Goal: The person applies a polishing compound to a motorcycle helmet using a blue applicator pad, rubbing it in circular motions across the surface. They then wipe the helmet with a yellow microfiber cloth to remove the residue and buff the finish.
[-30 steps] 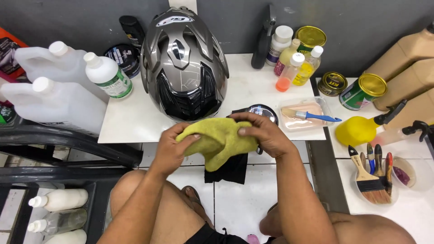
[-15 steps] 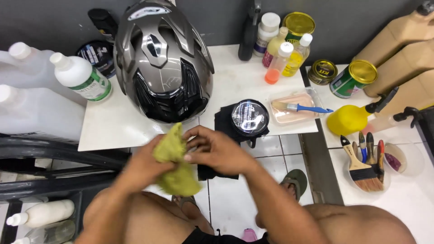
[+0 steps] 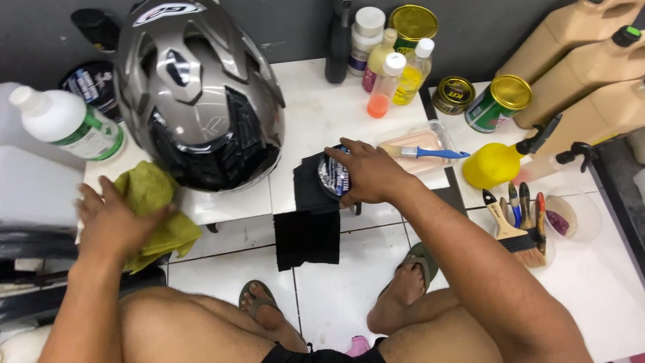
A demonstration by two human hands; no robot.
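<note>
A grey and black motorcycle helmet (image 3: 198,94) stands on a low white table (image 3: 316,114). My left hand (image 3: 114,218) presses flat on a yellow-green cloth (image 3: 151,202) at the table's front left corner, beside the helmet. My right hand (image 3: 369,175) grips a round black tin with a shiny lid (image 3: 334,176). The tin rests on a black cloth (image 3: 306,215) that hangs over the table's front edge.
A white bottle (image 3: 67,124) stands at the left. Small bottles (image 3: 386,67) and gold-lidded cans (image 3: 497,101) stand at the back. A blue-handled brush (image 3: 423,153) lies in a clear tray. A yellow sprayer (image 3: 497,161), several brushes (image 3: 521,225) and tan jugs (image 3: 591,74) are at the right.
My hands have parted. The left hand laid the yellow-green cloth on the table's left corner, and the right hand went right and took hold of the round tin.
</note>
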